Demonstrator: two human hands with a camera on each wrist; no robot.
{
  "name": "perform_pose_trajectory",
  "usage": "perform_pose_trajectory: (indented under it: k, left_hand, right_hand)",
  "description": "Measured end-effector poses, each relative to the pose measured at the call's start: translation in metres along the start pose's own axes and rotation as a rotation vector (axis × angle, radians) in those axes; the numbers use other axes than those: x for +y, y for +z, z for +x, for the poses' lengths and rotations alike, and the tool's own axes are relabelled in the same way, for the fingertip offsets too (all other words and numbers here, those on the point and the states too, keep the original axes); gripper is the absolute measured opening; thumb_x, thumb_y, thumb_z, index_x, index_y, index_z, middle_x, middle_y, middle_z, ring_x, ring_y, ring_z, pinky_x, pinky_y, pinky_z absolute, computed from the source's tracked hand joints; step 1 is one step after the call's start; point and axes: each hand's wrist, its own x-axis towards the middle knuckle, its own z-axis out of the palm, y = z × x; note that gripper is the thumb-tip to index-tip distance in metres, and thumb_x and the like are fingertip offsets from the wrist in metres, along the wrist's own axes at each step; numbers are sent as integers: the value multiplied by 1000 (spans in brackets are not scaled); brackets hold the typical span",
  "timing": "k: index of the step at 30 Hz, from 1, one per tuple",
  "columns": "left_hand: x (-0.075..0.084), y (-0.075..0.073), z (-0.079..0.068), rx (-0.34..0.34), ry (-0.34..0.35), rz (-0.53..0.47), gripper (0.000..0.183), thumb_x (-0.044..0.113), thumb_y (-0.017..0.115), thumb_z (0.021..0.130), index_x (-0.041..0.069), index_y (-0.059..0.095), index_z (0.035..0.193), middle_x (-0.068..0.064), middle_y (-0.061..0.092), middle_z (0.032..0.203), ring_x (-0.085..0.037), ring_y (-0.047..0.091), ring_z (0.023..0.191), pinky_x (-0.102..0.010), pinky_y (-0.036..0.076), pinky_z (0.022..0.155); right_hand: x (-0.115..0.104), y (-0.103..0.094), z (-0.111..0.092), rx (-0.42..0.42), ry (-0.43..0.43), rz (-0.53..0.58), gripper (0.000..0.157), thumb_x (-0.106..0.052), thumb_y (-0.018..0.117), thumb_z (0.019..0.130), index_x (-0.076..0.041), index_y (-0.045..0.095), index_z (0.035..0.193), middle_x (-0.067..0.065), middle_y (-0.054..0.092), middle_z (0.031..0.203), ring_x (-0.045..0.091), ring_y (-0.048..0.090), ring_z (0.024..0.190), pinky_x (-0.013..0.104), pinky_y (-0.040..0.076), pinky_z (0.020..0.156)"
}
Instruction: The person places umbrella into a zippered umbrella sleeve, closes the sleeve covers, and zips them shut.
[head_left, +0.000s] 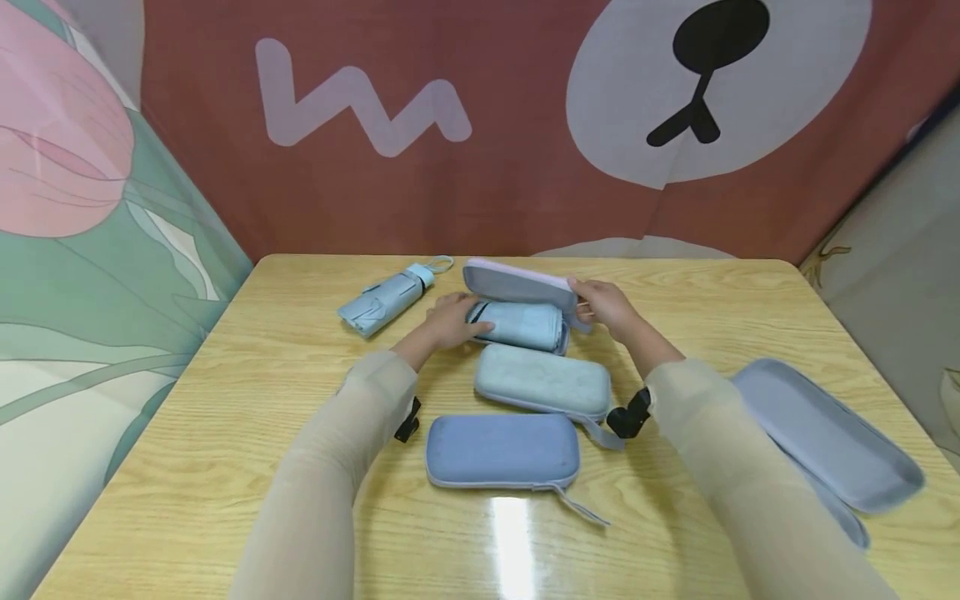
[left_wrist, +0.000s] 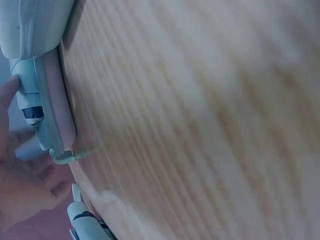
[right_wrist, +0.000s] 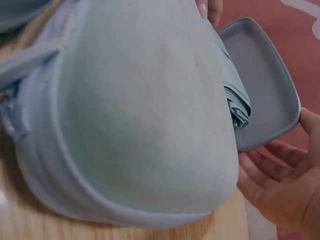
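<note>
An open zip case [head_left: 517, 285], pinkish outside and grey-blue inside, lies near the table's back with its lid raised. A folded light-blue umbrella [head_left: 521, 323] with a dark band sits in its lower half. My left hand [head_left: 448, 321] holds the umbrella's left end, thumb over the near side; some of its fingers are hidden behind. At the lid's right end, my right hand [head_left: 609, 310] pinches the edge, as the right wrist view shows with the grey lid [right_wrist: 265, 82]. Just in front lies a closed pale-green case [head_left: 543, 379], filling much of the right wrist view.
A closed blue case [head_left: 502, 450] with a strap lies nearest me. Back left is another folded light-blue umbrella [head_left: 386, 300] with a wrist loop. An open blue-grey case [head_left: 832, 437] lies at the right, partly behind my right sleeve. A printed curtain [head_left: 375, 200] hangs behind the table.
</note>
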Motion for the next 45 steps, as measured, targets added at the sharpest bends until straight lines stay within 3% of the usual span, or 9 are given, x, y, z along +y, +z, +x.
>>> perform_pose_trajectory:
  k: [3, 7, 10, 15, 24, 31, 39, 42, 45]
  left_hand:
    - [-3, 1, -2, 20, -71, -58, 73, 51, 45, 82, 11, 21, 137, -18, 18, 138, -35, 14, 125, -49, 18, 96]
    - [-7, 3, -3, 33, -120, -185, 80, 49, 49, 81, 2, 17, 136, -19, 22, 136, -33, 21, 123, -43, 23, 97]
    - [-9, 3, -3, 30, -105, -253, 81, 47, 51, 81, 0, 14, 137, -19, 23, 137, -30, 23, 123, -40, 23, 97]
    - [-13, 4, -3, 59, -83, -295, 79, 43, 53, 81, 1, 15, 137, -16, 22, 138, -28, 23, 124, -40, 24, 97]
    - [-14, 4, -6, 154, -50, -316, 76, 37, 62, 77, 4, 24, 135, -13, 31, 135, -27, 30, 121, -38, 28, 95]
    - [-10, 4, -6, 197, 9, -305, 69, 31, 63, 78, 3, 32, 132, -12, 36, 132, -26, 33, 119, -36, 29, 95]
    - [-9, 7, -3, 192, -7, -327, 65, 31, 60, 80, 3, 32, 132, -12, 36, 132, -25, 31, 121, -35, 28, 96]
    - [-8, 7, -2, 200, -33, -383, 60, 29, 56, 83, 4, 32, 133, -12, 36, 132, -25, 33, 119, -36, 31, 93]
    - [-10, 8, 3, 220, -74, -467, 47, 19, 48, 88, 5, 35, 131, -11, 38, 131, -24, 34, 118, -36, 32, 92]
  right_hand:
    - [1, 1, -3, 9, 8, -13, 62, -45, 39, 88, 7, 37, 122, 18, 41, 109, 30, 44, 100, 41, 38, 86]
    - [1, 0, -5, -8, 37, -35, 70, -50, 37, 86, 5, 29, 130, 23, 41, 111, 34, 44, 102, 42, 38, 85]
    - [1, 0, -7, -36, 70, -66, 74, -54, 33, 86, 3, 25, 133, 25, 41, 113, 36, 44, 102, 43, 39, 84]
    - [1, 5, -11, -81, 128, -88, 77, -58, 28, 84, 4, 28, 130, 27, 42, 111, 36, 46, 99, 44, 41, 82]
    - [9, 10, -5, -152, 212, 77, 84, -64, 25, 81, 2, 21, 133, 32, 42, 115, 37, 49, 99, 42, 45, 76]
    - [3, 11, -3, -126, 180, 104, 79, -57, 23, 85, 8, 21, 130, 34, 39, 116, 39, 47, 101, 40, 45, 76]
    - [9, 10, 14, -101, 161, 156, 81, -58, 31, 84, 5, 20, 133, 30, 38, 122, 33, 49, 100, 41, 43, 79]
    - [18, 8, 28, -93, 164, 206, 83, -59, 39, 81, -1, 18, 136, 27, 35, 126, 32, 45, 106, 42, 41, 83]
    - [22, 7, 35, -86, 158, 251, 79, -56, 47, 78, -6, 24, 135, 21, 42, 117, 27, 49, 96, 39, 41, 80]
